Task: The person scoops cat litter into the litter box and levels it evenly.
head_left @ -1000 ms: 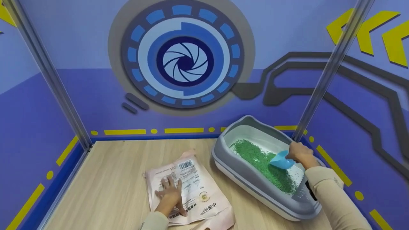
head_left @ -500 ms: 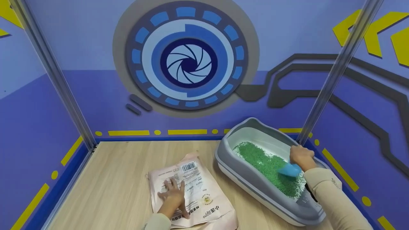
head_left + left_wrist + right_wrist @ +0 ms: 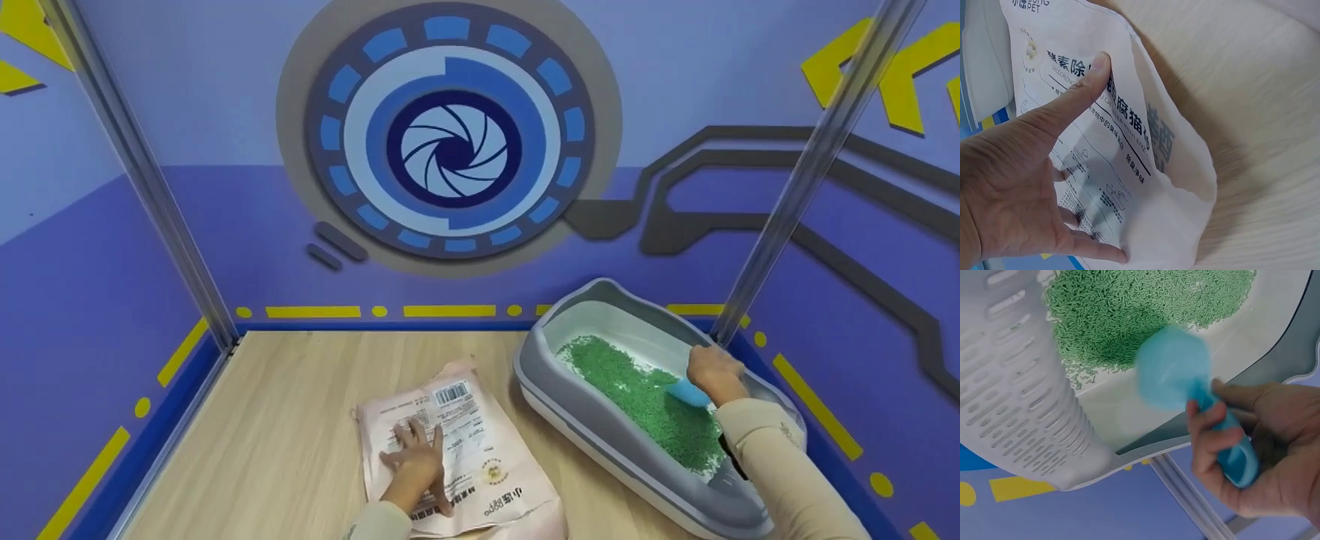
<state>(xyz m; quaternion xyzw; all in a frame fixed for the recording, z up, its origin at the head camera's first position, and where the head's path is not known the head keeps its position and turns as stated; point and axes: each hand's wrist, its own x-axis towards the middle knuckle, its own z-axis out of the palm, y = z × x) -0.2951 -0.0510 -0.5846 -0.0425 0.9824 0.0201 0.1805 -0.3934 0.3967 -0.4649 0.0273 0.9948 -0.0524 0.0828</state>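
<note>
My right hand (image 3: 716,371) grips the handle of a blue scoop (image 3: 1171,368) over the litter box (image 3: 592,427), which has a grey rim and a white base. Green pellet cat litter (image 3: 637,397) is spread along the bottom of the box, and the scoop's bowl is at the litter, blurred in the right wrist view. My left hand (image 3: 416,461) rests with fingers spread on a pale pink cat litter bag (image 3: 480,442) lying on the table. In the left wrist view the thumb and fingers lie straight across the bag's printed face.
The wooden table (image 3: 292,397) stretches to the left of the bag. Blue-purple printed walls close in the back and both sides, with metal posts (image 3: 787,202) at the corners. A slotted grey step (image 3: 1027,399) forms one end of the litter box.
The scoop has shifted through the litter toward the right side of the box, and its bowl has turned. The left hand stays on the bag. The head view has swung slightly left.
</note>
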